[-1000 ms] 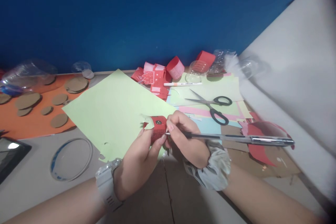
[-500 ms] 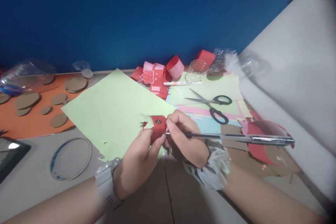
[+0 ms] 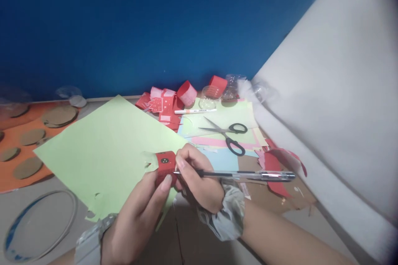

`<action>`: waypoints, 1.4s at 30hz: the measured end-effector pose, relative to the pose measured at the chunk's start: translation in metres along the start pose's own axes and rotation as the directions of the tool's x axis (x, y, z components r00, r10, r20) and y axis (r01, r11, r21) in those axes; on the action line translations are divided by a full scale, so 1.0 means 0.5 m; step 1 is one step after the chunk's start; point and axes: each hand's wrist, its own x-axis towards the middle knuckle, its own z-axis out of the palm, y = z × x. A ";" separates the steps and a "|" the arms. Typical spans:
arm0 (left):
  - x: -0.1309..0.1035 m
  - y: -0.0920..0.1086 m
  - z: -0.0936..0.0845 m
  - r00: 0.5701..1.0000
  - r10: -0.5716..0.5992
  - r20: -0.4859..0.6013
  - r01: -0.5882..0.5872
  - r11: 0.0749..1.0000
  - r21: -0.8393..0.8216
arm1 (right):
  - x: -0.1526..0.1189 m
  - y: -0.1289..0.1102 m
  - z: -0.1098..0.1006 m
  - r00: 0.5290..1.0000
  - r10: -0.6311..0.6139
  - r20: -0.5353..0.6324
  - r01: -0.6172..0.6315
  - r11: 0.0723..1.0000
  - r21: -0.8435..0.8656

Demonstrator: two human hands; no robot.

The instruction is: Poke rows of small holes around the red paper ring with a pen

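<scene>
My left hand [image 3: 141, 211] is closed on a small red paper piece [image 3: 166, 161] with a black drawn eye-like mark and a light green bit at its left side. A clear pen [image 3: 245, 175] lies across my right hand [image 3: 199, 178], its tip touching the red piece near my left thumb. The right fingers are pinched round the red piece's right edge and the pen's front end. Behind both hands spreads a large light green sheet [image 3: 102, 145] with a torn lower edge.
Scissors [image 3: 228, 132] and a marker [image 3: 195, 111] lie on coloured sheets. Red paper shapes [image 3: 169, 109] stand by the blue wall. Cardboard discs [image 3: 27, 167] rest on orange paper at the left. A ring [image 3: 73, 223] lies front left; red paper [image 3: 276, 182] sits at the right.
The whole view has shifted, so hands and objects appear further left and slightly lower. Both hands keep hold of the red piece and the pen.
</scene>
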 end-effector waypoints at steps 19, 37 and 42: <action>0.018 0.032 -0.004 0.993 -0.111 -0.043 0.104 0.985 -0.137 | -0.018 0.016 0.006 0.984 -0.153 -0.094 0.145 0.986 -0.083; 0.008 0.032 0.004 0.998 -0.006 -0.057 -0.002 0.991 -0.136 | -0.031 0.031 0.012 0.984 -0.115 -0.134 0.123 0.991 0.057; 0.004 0.017 0.002 0.998 0.057 -0.022 -0.059 0.993 -0.107 | -0.027 0.026 0.014 0.990 -0.063 -0.126 0.076 0.992 0.101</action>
